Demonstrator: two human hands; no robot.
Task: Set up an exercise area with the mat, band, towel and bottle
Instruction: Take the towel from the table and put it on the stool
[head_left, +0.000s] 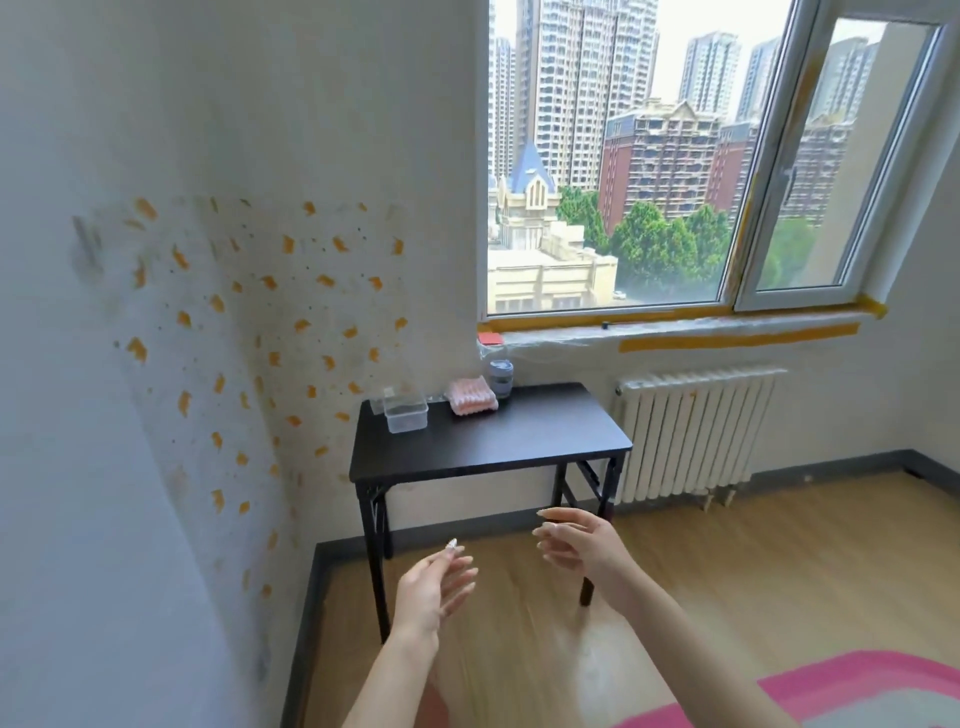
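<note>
Seeing only a corner of the mat (852, 686), lying on the wood floor in front of the counter (493, 447) and off to its right, pink with a greyish patch, the rest running off the lower edge. Finding the towel (471, 396) sitting at the counter's back edge: pink, ribbed, folded into a thick pad. Making out the bottle (501, 378) just behind the towel's right end, short, grey-blue with a paler lid; touching or merely close, too small to tell. Struggling to separate the clear plastic boxes (406, 415) overlapping at the counter's back left corner. Holding the left hand (434, 587) and right hand (582, 545) in the air in front of the counter's near edge, apart from each other, slightly blurred, fingers loosely spread, gripping nothing.
</note>
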